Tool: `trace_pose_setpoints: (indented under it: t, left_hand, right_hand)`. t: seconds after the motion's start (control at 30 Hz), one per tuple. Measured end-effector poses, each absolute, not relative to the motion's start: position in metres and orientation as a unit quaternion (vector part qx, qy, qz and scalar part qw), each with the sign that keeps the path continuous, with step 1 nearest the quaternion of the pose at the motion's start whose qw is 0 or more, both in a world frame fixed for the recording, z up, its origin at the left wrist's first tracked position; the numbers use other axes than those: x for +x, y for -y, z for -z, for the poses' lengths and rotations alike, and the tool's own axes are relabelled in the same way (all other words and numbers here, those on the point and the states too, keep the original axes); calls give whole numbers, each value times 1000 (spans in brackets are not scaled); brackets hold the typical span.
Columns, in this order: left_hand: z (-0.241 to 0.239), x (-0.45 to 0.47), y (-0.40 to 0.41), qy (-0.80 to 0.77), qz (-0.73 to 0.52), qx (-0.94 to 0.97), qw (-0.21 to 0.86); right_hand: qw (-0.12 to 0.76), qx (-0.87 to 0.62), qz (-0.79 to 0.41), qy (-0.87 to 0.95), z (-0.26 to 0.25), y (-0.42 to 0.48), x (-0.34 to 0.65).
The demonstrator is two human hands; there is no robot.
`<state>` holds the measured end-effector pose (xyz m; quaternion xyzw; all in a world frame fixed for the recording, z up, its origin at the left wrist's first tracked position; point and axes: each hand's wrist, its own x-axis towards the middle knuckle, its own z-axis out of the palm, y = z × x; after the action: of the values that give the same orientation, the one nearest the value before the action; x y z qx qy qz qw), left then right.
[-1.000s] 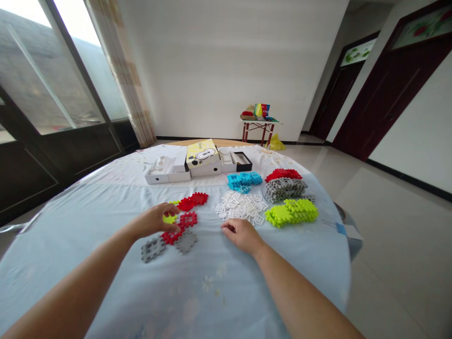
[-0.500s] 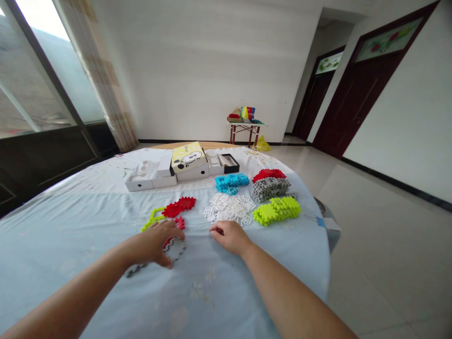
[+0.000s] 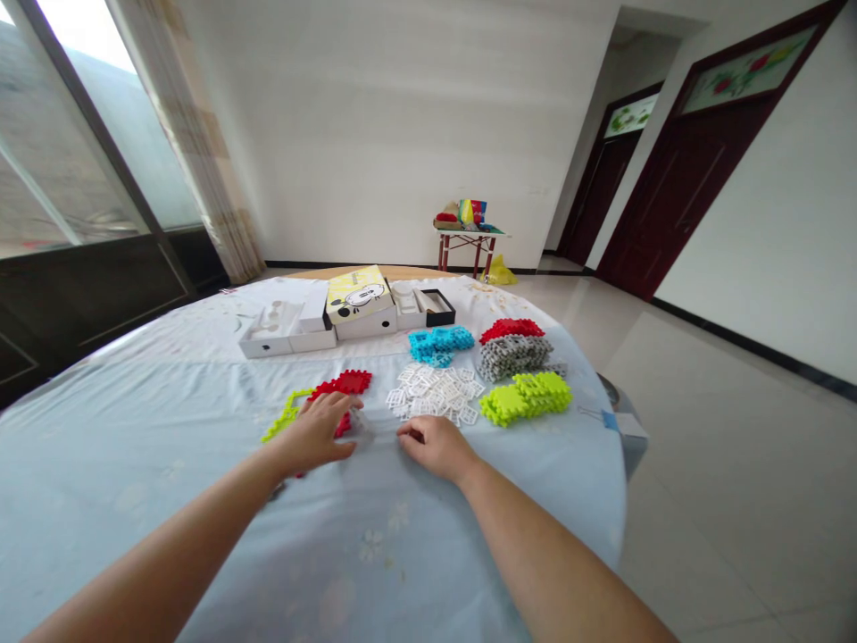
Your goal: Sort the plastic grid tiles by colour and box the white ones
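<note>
My left hand (image 3: 316, 435) arches over a joined set of toothed plastic building pieces, thumb and fingers curved around it. A grey piece (image 3: 362, 423) blurs past its fingertips, and the rest of that set is mostly hidden under the palm. Red toothed pieces (image 3: 353, 382) and yellow-green pieces (image 3: 284, 418) lie just beyond the hand. My right hand (image 3: 436, 445) rests on the table with its fingers loosely curled; nothing shows in them. Right beyond its knuckles spreads a pile of small white square pieces (image 3: 435, 391).
Blue pieces (image 3: 440, 345), stacked red pieces (image 3: 512, 329), grey pieces (image 3: 514, 356) and lime-green pieces (image 3: 528, 398) stand to the right. A yellow-and-white box (image 3: 360, 297) and open white trays (image 3: 278, 341) sit farther back on the round, cloth-covered table (image 3: 402, 554).
My left hand has moved away from me and slightly right, and the grey toothed pieces have shifted with it. The right hand stays in place.
</note>
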<state>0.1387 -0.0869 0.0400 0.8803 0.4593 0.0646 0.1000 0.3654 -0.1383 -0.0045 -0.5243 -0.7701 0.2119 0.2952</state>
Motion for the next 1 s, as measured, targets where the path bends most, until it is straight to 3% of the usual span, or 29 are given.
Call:
trace_pose_setpoints:
  t: [0.7,1.0]
  left_hand:
    - [-37,142,83,-472,-11,881,43]
    - [-76,214,35,-442,-135,880,107]
  right_hand:
    - [274,-536,-203,772,-1,139,366]
    - [235,-562,-177,773,-1,135,362]
